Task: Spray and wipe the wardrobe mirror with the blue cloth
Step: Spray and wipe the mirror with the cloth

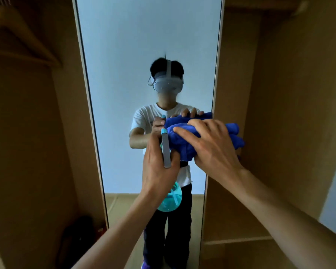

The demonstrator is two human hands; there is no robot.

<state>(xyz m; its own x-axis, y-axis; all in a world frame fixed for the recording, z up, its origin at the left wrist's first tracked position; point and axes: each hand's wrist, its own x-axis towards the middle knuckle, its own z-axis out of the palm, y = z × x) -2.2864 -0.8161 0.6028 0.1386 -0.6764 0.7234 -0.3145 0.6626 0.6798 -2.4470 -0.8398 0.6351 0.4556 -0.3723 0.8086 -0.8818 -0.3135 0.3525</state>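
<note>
Tall wardrobe mirror ahead, framed by brown wardrobe panels left and right; top and bottom edges cut off. Right hand spread over bunched blue cloth, pressed at right edge of glass; fingers splayed wide on top, palm covering most of cloth, contact patch hidden. Left hand wrapped around spray bottle, just left of cloth; grey head and light-blue nozzle tip above fist, teal body below wrist, neck and trigger concealed by fingers. Reflected figure in white shirt and grey headset centred in glass. Dark item low on left, too dim to identify. Hanger shape upper left, blurred.
</note>
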